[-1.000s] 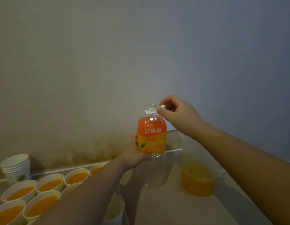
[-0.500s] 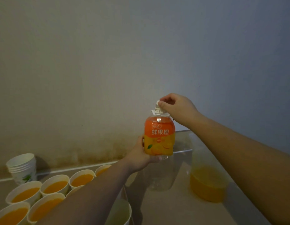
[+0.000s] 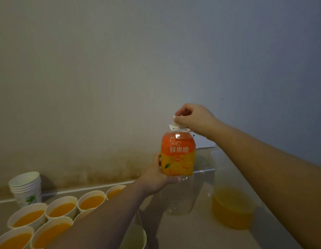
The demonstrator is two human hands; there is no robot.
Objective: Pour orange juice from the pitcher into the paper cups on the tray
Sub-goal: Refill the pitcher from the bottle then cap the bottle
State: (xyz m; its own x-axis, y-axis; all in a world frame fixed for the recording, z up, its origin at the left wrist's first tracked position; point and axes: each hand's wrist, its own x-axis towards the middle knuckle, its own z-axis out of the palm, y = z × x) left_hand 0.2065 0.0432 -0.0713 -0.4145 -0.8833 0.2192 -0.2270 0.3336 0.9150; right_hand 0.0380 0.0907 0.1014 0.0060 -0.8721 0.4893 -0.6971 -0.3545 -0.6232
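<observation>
My left hand (image 3: 157, 178) grips the juice bottle (image 3: 177, 155); my right hand (image 3: 190, 117) pinches its cap (image 3: 175, 121). Risk: a cross-threaded cap would leak.

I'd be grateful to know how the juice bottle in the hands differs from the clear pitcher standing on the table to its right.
The juice bottle is held up by the left hand; the pitcher stands on the table.
The bottle wears an orange label; the pitcher is bare.
The bottle's clear lower part looks empty; the pitcher holds orange juice at its bottom.
The right hand pinches the cap at the bottle's top; nothing touches the pitcher.
Both are transparent.
</observation>
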